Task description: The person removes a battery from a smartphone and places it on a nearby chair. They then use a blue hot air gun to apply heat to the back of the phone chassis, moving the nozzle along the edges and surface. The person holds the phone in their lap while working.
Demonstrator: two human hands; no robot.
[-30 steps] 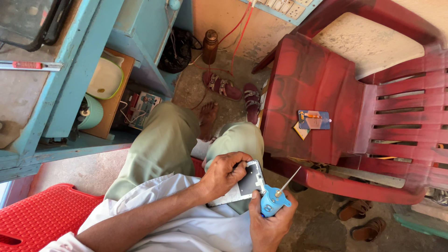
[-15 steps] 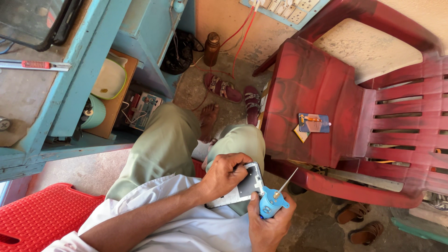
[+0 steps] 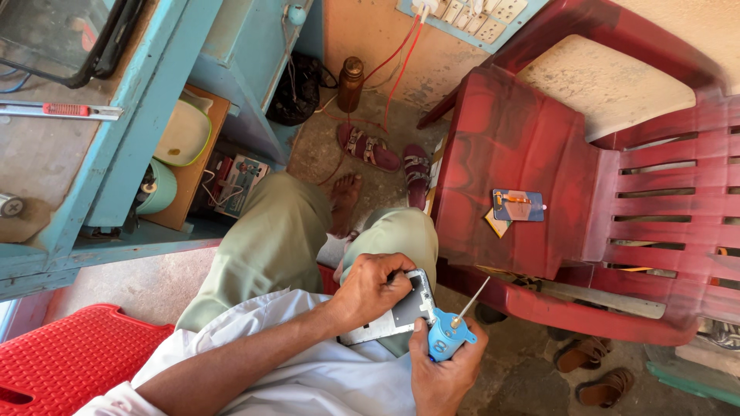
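Observation:
My left hand (image 3: 375,289) grips an opened grey phone body (image 3: 397,310) over my right knee, thumb pressed on its upper edge. My right hand (image 3: 445,375) holds a small blue screwdriver (image 3: 451,333) beside the phone's right edge, its thin metal shaft pointing up and to the right. Both hands touch at the phone's lower right corner. My legs in olive trousers (image 3: 274,239) and a white shirt fill the lower middle.
A red plastic chair (image 3: 539,139) stands to the right with a small blue circuit part (image 3: 518,206) on its seat. A blue workbench (image 3: 146,115) with a cutter knife (image 3: 65,110) sits left. Sandals (image 3: 368,146) and a brown bottle (image 3: 350,83) lie on the floor ahead.

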